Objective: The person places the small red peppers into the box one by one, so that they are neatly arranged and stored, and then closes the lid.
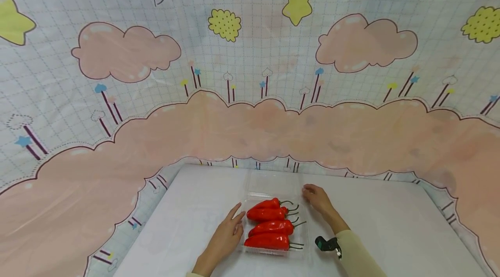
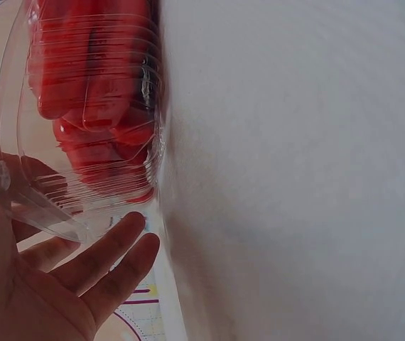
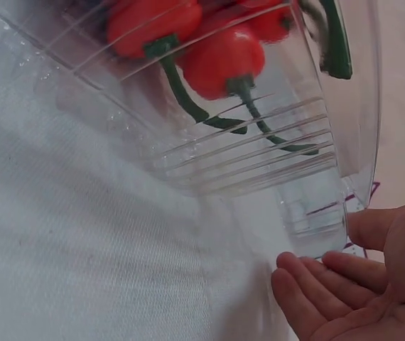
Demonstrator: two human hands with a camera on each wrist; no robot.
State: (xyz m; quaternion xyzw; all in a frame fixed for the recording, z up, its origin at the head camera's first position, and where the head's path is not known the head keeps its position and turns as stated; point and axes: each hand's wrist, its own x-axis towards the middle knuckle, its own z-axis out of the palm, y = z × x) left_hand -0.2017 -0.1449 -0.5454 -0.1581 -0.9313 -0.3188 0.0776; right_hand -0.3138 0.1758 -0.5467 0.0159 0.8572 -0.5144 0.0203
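Note:
Several red peppers (image 1: 269, 227) with green stems pointing right lie in a clear plastic clamshell box (image 1: 267, 251). Its transparent lid (image 1: 272, 183) is folded back on the far side. My left hand (image 1: 226, 234) is at the box's left side with fingers extended; in the left wrist view its thumb shows through the plastic. Beside the lid's right edge is my right hand (image 1: 318, 199), fingers loosely bent. In the right wrist view the right thumb (image 3: 367, 229) meets the clear plastic edge, while the other fingers lie apart from the thumb below it.
The box stands on a white table (image 1: 390, 225). Behind it hangs a cloth (image 1: 250, 133) printed with clouds and stars. A small black device (image 1: 327, 244) is strapped at the right wrist.

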